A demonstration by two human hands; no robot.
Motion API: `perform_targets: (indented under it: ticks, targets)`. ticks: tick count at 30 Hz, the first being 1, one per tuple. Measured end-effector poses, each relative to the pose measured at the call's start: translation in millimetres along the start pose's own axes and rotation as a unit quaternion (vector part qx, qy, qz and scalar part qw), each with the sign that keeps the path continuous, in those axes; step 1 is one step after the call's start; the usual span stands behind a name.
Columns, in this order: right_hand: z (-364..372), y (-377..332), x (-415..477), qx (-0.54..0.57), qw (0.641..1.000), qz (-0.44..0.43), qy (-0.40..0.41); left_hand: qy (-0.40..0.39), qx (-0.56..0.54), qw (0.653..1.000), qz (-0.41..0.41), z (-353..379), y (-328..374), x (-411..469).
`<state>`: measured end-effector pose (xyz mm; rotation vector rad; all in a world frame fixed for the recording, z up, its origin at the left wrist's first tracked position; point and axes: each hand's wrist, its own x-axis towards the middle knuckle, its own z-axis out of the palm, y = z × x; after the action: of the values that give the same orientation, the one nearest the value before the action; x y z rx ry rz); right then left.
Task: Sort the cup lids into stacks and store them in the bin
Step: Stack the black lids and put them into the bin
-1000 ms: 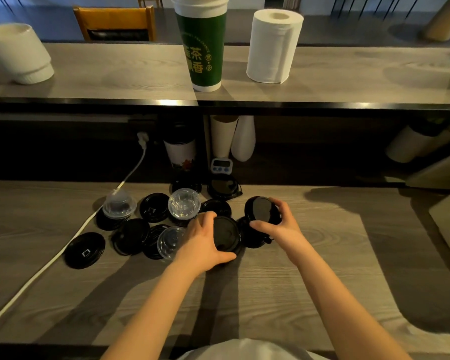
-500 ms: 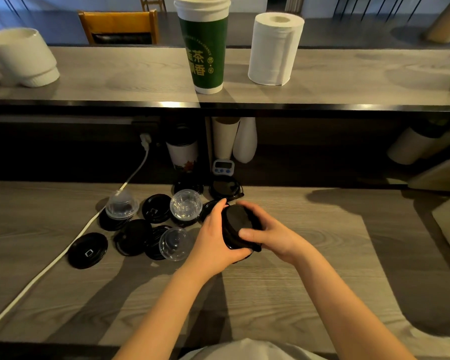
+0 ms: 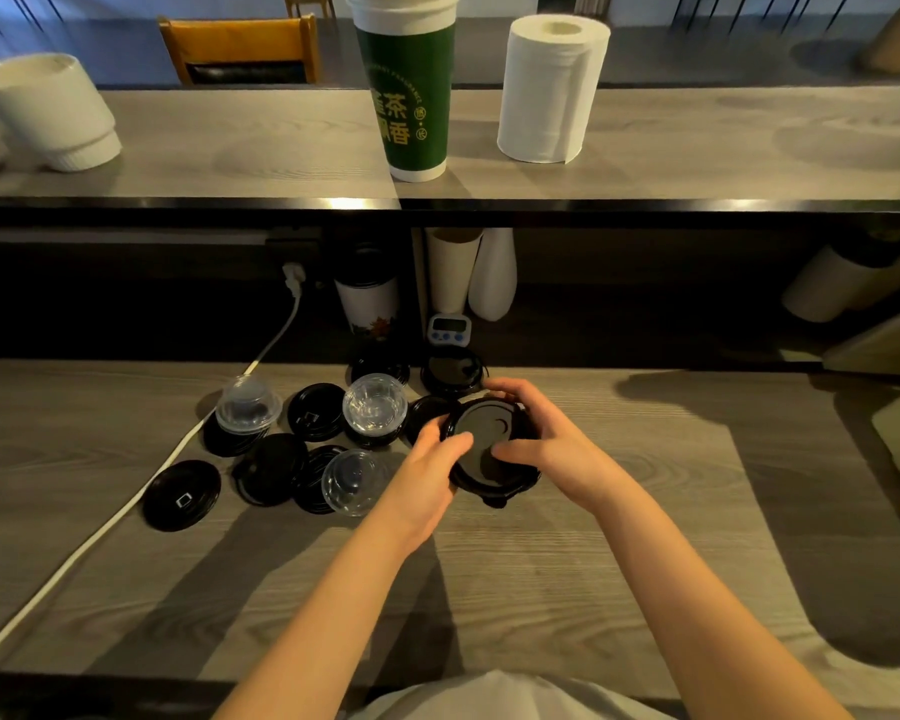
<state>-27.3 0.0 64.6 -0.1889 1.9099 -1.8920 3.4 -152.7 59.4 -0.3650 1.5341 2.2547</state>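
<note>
Both hands grip a small stack of black cup lids point(image 3: 484, 433) just above the wooden counter point(image 3: 541, 563). My left hand point(image 3: 427, 470) clasps its left edge, thumb on top. My right hand point(image 3: 546, 444) wraps its right and far side. To the left lie several loose black lids, such as the single lid point(image 3: 182, 495) at far left and another point(image 3: 317, 411). Three clear dome lids rest among them: one point(image 3: 248, 411), one point(image 3: 375, 407) and one point(image 3: 353, 481). Another black lid point(image 3: 450, 370) lies behind the hands. No bin is in view.
A white power cable point(image 3: 126, 511) runs across the counter's left side to a plug. A small timer point(image 3: 449, 330), a cup point(image 3: 367, 298) and white cup stacks stand under the upper shelf. A green cup point(image 3: 409, 90), paper roll point(image 3: 549, 90) and white pot point(image 3: 48, 111) sit on it.
The two hands came together, joining their black lids into one stack. The stack has been turned from upright to flat and lowered toward the counter.
</note>
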Motion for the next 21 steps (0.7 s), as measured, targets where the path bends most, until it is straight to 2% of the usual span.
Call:
perform_targets:
  ticks: [3,5,6,8,11,14,17,19,21]
  targets:
    - [0.4,1.8,4.3,0.074,0.997,0.019,-0.001,0.029,-0.036,0.999,0.007,-3.5,2.1,2.1]
    - [-2.4,8.6,12.2,0.161,0.985,0.035,0.043,0.074,-0.07,0.995,0.014,-7.7,5.1,5.1]
    - [-5.4,13.6,17.6,0.157,0.983,0.044,0.085,0.109,-0.087,0.99,0.016,-11.9,6.3,7.1]
    - [-16.1,30.7,29.1,0.013,0.982,0.082,0.168,0.175,-0.084,0.981,0.026,-24.2,8.5,12.3]
    - [-27.6,63.5,38.1,-0.223,0.943,0.134,0.208,0.223,-0.049,0.973,0.04,-43.9,7.8,17.1]
    - [-23.4,87.5,38.0,-0.333,0.921,0.143,0.142,0.241,-0.015,0.97,0.039,-52.4,6.6,17.1]
    - [-11.2,106.2,37.5,-0.51,0.849,0.121,0.056,0.248,0.004,0.968,0.04,-52.9,2.5,18.2]
    - [-7.8,111.9,38.5,-0.552,0.824,0.102,0.072,0.252,0.01,0.967,0.039,-51.8,-0.8,19.1]
    - [-9.5,112.9,38.5,-0.547,0.827,0.082,0.095,0.262,0.01,0.964,0.042,-51.1,-3.3,18.8]
